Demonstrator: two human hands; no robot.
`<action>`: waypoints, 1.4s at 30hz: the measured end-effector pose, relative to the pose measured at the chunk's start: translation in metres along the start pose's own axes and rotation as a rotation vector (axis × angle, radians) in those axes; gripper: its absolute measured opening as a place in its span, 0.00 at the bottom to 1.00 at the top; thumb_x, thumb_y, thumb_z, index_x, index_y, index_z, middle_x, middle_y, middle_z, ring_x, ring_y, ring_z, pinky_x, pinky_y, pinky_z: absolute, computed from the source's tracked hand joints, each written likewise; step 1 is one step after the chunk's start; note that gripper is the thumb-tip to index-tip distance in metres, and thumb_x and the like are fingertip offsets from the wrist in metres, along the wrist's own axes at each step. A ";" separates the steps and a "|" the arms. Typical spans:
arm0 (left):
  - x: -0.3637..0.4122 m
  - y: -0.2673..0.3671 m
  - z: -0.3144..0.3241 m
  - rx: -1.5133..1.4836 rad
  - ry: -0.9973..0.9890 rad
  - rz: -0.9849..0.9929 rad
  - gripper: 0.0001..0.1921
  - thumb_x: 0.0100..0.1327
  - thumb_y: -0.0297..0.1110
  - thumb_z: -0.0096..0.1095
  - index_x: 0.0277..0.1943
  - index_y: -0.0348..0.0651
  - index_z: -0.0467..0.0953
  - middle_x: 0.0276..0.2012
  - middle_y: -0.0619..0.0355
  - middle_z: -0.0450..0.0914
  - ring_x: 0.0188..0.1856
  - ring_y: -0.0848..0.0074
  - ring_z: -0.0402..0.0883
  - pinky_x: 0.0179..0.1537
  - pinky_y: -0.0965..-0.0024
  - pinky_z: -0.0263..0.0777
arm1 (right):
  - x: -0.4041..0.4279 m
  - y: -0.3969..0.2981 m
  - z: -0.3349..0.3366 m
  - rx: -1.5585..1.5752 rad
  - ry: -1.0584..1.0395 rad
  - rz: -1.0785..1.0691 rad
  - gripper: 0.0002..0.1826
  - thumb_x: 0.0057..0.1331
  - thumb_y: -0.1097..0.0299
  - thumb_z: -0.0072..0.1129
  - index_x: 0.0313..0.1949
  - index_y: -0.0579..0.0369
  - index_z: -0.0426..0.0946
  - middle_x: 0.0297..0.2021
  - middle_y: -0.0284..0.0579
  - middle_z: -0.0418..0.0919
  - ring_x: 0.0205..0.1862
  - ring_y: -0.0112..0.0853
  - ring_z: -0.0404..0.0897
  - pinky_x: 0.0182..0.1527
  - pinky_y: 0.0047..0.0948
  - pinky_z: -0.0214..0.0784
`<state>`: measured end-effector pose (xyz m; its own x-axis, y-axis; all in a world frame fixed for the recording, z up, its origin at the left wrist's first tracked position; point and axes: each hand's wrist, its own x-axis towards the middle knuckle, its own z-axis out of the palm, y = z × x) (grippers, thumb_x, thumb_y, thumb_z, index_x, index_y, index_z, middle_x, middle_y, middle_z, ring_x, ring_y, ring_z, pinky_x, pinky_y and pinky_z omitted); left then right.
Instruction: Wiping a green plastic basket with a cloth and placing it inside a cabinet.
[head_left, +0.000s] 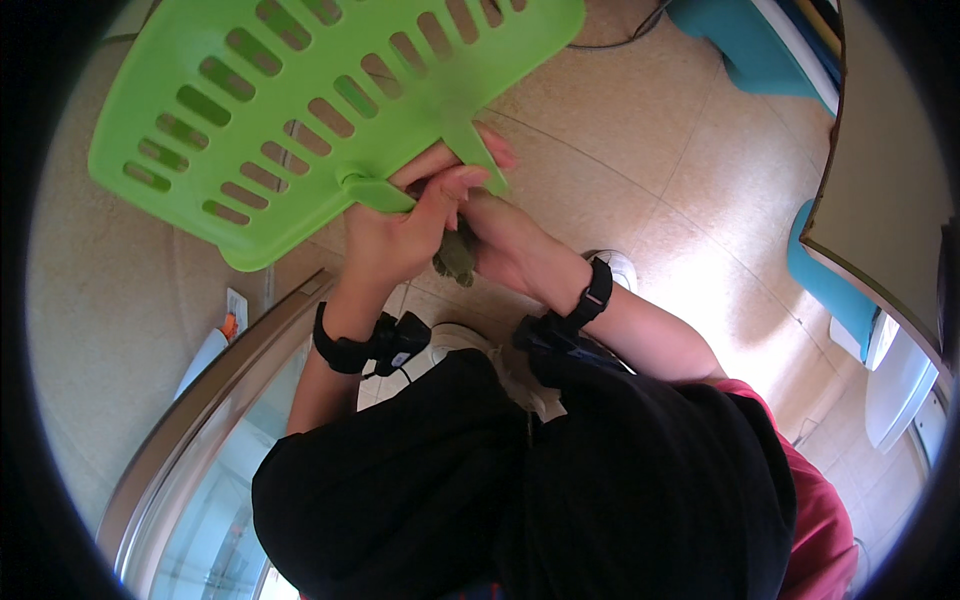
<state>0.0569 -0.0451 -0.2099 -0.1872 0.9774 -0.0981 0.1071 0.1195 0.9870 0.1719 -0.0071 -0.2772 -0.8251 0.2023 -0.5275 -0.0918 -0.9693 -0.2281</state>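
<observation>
A bright green slotted plastic basket (300, 202) hangs tilted at the upper left, with two short plastic tabs (379, 193) sticking out of its lower edge. My left hand (397, 236) closes around the nearer tab, its thumb lying across towards the other hand. Against it, my right hand (514, 240) is curled, and some fingertips show beyond the farther tab. An olive-green, rough-looking scrubbing cloth (456, 255) pokes out below, pressed between both hands. Most of it is hidden by the palms, so its exact grip is partly unclear.
A brown framed glass door (217, 420) stands at lower left. Teal plastic items (757, 52) and a panel edge (817, 187) line the right side. Beige floor tiles (600, 157) lie below, with a dark cable (637, 34) at the top. Black straps (596, 292) circle my wrists.
</observation>
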 end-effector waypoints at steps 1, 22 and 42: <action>0.000 -0.003 -0.001 0.031 0.026 0.017 0.09 0.69 0.23 0.56 0.45 0.35 0.83 0.42 0.59 0.86 0.31 0.81 0.76 0.33 0.79 0.71 | -0.003 -0.001 0.009 0.008 0.033 0.037 0.14 0.77 0.57 0.46 0.54 0.49 0.71 0.49 0.37 0.77 0.45 0.25 0.78 0.46 0.31 0.74; -0.010 -0.046 0.007 0.208 0.099 0.257 0.09 0.66 0.21 0.60 0.48 0.32 0.81 0.48 0.52 0.85 0.52 0.68 0.81 0.58 0.65 0.71 | 0.003 -0.006 0.009 0.097 0.078 -0.006 0.15 0.78 0.58 0.47 0.55 0.53 0.72 0.51 0.37 0.77 0.51 0.29 0.77 0.54 0.32 0.72; -0.016 -0.047 0.034 -0.231 0.270 0.129 0.09 0.66 0.24 0.65 0.49 0.36 0.81 0.44 0.58 0.85 0.47 0.75 0.80 0.52 0.71 0.74 | -0.009 -0.007 0.006 0.237 0.030 -0.119 0.17 0.76 0.69 0.47 0.61 0.54 0.68 0.60 0.42 0.72 0.62 0.36 0.70 0.66 0.37 0.63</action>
<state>0.0880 -0.0601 -0.2590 -0.4402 0.8972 0.0352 -0.0712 -0.0740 0.9947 0.1764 -0.0032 -0.2665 -0.7842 0.3173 -0.5333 -0.3183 -0.9434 -0.0933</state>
